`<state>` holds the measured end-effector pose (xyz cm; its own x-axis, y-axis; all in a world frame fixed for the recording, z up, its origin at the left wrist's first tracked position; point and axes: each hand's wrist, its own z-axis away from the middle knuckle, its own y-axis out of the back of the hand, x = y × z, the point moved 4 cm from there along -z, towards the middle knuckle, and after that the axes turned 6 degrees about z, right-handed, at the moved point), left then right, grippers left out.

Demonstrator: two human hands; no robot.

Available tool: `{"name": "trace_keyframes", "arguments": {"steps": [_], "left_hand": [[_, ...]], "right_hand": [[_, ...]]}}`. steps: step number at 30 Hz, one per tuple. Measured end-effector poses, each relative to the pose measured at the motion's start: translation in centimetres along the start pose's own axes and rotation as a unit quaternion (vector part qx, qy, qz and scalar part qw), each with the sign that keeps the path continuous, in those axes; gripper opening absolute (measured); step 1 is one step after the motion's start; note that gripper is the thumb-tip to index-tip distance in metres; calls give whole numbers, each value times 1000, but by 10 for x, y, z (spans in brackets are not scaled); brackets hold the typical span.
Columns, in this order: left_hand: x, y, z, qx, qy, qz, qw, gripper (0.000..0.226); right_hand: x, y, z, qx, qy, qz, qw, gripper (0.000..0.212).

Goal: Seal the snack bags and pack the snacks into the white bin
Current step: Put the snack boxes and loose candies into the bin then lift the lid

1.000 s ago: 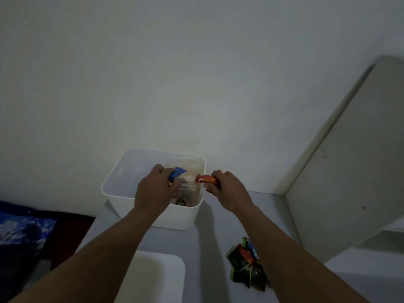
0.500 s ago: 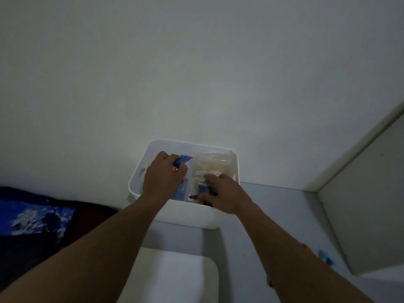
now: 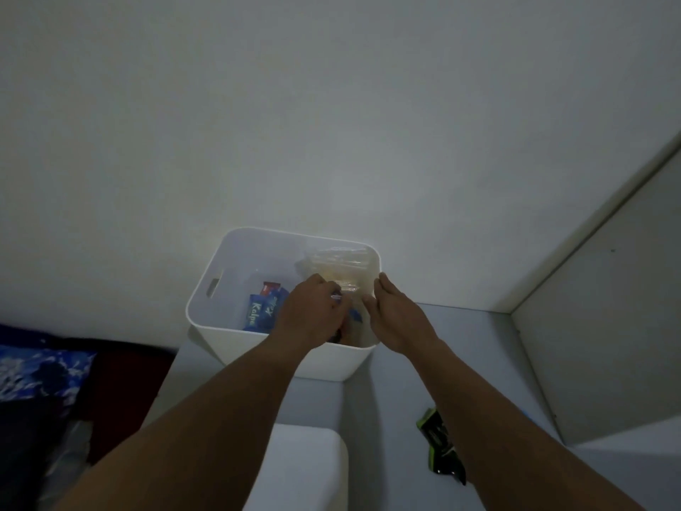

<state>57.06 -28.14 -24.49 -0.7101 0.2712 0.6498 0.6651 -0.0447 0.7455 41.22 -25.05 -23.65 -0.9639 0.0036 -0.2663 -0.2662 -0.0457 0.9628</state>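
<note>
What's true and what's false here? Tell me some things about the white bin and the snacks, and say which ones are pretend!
1. Blue snack packets lie inside the white bin. True.
2. The bin lies tipped on its side. False: it stands upright, open at the top.
3. A green-and-black packet lies on the table outside the bin. True.
4. The right hand grips a red snack. False: its fingers are straight, beside the clear bag.

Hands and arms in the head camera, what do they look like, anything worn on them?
The left hand and right hand are bare: no gloves, rings, watch or bracelets show. The forearms are uncovered too, with no sleeve in view down to the frame's lower edge.
</note>
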Motion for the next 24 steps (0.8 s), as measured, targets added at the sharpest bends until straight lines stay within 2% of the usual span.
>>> {"name": "trace_keyframes", "arguments": {"steps": [6, 9, 13, 16, 19, 22, 24], "left_hand": [[-5, -2, 18, -19, -47, -77, 996, 39], [-4, 2, 32, -14, -33, -102, 994, 40], [16, 5, 51, 32, -60, -154, 986, 38], [48, -2, 66, 74, -114, -176, 975, 31], [85, -27, 84, 89, -154, -144, 973, 27], [111, -69, 106, 75, -189, -136, 970, 22], [120, -104, 121, 37, -184, -129, 974, 22]], "right_hand": [[0, -4, 6, -30, -9, -3, 999, 59], [2, -2, 10, -37, -8, 1, 999, 57], [17, 4, 22, -39, -12, -10, 999, 63], [41, 11, 43, -40, -29, -23, 999, 63], [77, 13, 71, -40, -57, -30, 997, 63], [122, 4, 104, -47, -91, -32, 994, 62], [154, -9, 129, -65, -104, -29, 992, 59]]}}
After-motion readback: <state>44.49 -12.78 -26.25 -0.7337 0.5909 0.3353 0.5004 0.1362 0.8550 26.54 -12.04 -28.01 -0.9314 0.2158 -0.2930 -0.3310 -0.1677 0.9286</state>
